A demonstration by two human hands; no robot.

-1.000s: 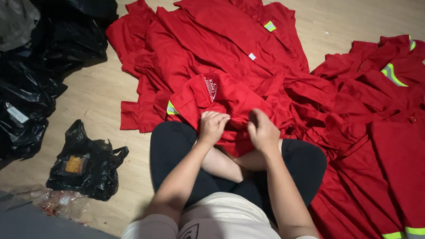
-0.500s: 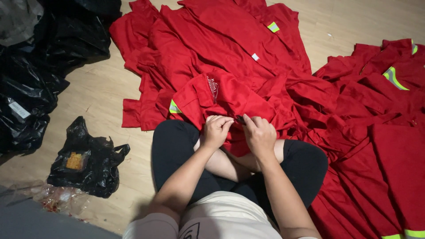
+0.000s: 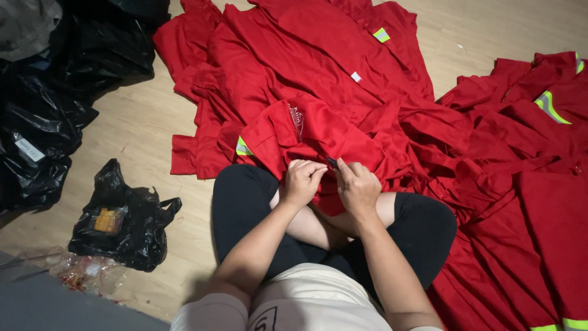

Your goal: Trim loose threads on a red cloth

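Left hand (image 3: 302, 181) closed, pinching the edge of red garment (image 3: 318, 138). Right hand (image 3: 357, 187) closed on same edge, also holding small dark tool (image 3: 332, 163) at fingertips. Garment draped over lap, atop red garment pile (image 3: 343, 55). Small black bag (image 3: 125, 217) left of garment, on wooden floor (image 3: 131, 132).

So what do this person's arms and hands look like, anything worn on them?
Both arms are bare from the upper arm down. Short pale cream sleeves cover only the shoulders. The left hand and right hand wear no gloves, and no rings, watch or bracelet are visible from this angle.
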